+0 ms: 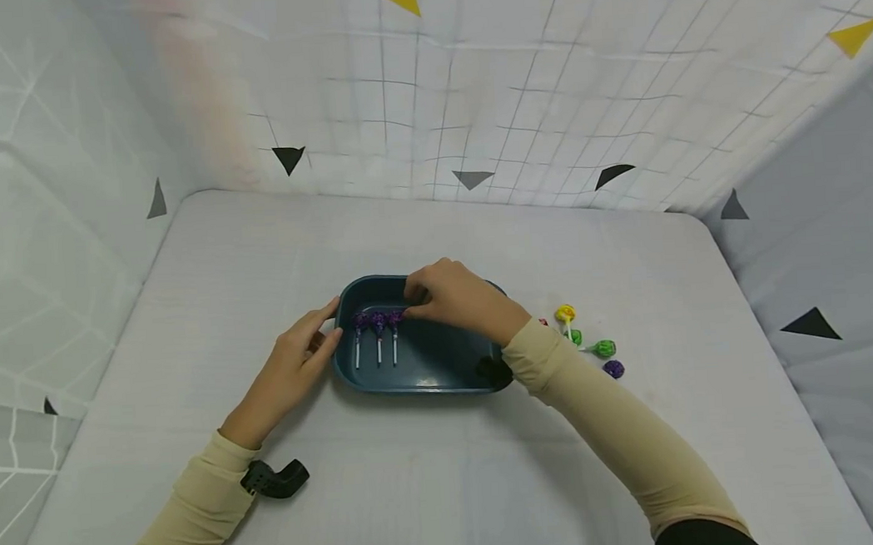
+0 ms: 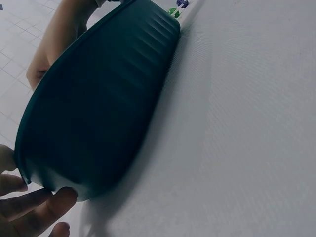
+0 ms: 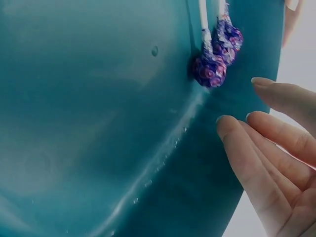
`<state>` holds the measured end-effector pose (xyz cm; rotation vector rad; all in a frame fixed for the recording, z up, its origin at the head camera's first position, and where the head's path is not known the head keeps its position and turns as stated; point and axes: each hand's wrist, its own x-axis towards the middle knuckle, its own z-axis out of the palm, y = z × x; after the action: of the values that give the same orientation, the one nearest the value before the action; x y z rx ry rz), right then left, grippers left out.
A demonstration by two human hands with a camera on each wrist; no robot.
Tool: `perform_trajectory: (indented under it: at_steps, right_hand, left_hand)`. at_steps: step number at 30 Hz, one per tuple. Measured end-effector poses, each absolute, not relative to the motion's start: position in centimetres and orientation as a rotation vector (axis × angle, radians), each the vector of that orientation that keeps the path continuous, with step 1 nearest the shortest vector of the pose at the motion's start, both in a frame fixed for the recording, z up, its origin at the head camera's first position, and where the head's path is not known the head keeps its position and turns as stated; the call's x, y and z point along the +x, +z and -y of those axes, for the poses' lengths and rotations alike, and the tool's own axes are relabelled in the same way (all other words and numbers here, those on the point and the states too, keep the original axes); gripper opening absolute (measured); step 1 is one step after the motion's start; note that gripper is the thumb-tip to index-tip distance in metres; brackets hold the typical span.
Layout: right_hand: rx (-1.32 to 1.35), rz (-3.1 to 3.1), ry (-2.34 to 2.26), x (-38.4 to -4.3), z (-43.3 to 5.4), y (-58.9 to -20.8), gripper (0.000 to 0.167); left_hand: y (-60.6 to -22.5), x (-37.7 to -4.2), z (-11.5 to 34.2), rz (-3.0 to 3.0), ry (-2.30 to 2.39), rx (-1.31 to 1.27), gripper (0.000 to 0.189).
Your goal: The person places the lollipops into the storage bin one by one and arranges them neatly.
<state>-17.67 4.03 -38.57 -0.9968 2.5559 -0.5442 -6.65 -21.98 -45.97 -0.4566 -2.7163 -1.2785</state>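
Thumb and fingertips parted by a modest gap, the right hand (image 1: 464,296) reaches over the twelve o'clock edge of the blue-green tray (image 1: 442,360), counting twelve as the side away from the person. From where I stand, viewed from the head, three purple lollipops (image 1: 378,322) lie side by side in the tray toward nine o'clock, sticks pointing to six, the rightmost just beside the right fingertips. At nine o'clock the left hand (image 1: 288,369) rests on the tray's end, thumb spread from the fingers. Outside, between three and four o'clock, I see a yellow lollipop (image 1: 565,313), two green lollipops (image 1: 604,348) and a loose purple lollipop (image 1: 613,369) on the white cloth (image 1: 390,492). A black device (image 1: 275,480) sits at the left wrist.

From the left wrist, the tray's outer side looms dark, with the left fingers touching its end at eight o'clock. The right hand shows at eleven, beyond the rim; green and purple candy heads peek out at one.

From the right wrist, two purple heads appear at one o'clock, close together by the tray wall; the right hand, at four, stands slightly apart from them, holding nothing.
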Motion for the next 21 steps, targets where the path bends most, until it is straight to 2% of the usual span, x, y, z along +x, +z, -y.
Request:
perform_trajectory:
  at_steps: [21]
  right_hand:
    - [-0.872, -2.600, -0.623, -16.4, -10.2, -36.6, 0.029]
  left_hand:
    - [-46.1, -6.7, 22.0, 2.713, -1.278, -0.457, 0.052]
